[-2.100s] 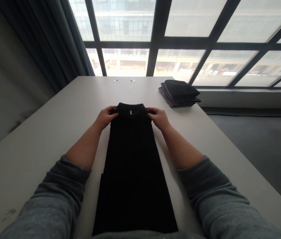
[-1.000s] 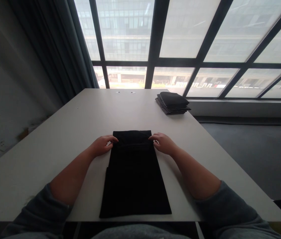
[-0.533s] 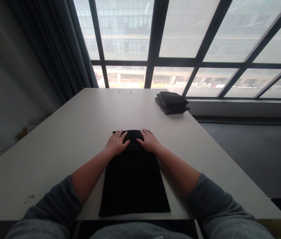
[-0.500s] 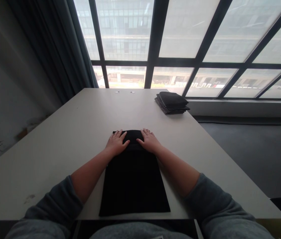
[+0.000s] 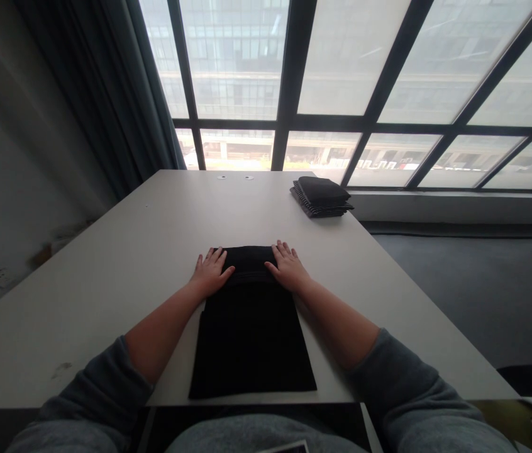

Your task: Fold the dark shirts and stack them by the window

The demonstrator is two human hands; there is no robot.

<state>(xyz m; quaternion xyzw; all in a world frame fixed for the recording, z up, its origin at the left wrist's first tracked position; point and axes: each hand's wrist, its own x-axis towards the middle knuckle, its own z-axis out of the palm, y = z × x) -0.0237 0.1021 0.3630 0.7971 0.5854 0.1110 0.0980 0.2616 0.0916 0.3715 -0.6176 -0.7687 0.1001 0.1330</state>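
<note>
A black folded cloth, perhaps a garment, lies flat on the white table in front of me, with a narrower folded band across its far end. On that band's left edge rests my left hand, palm down and fingers spread. My right hand lies the same way on the right edge, its thumb pointing inward over the cloth. Neither hand grips the fabric. The cloth's near edge runs close to the table's front edge.
A stack of folded dark cloths, some striped, sits at the table's far right edge. Two round cable holes show in the white table at its far end. Beyond stand large windows, with a dark curtain on the left.
My hands have moved apart toward the two sides of the cloth's far end, the left one more. More of the folded band now shows between them, and its far edge looks straighter.
</note>
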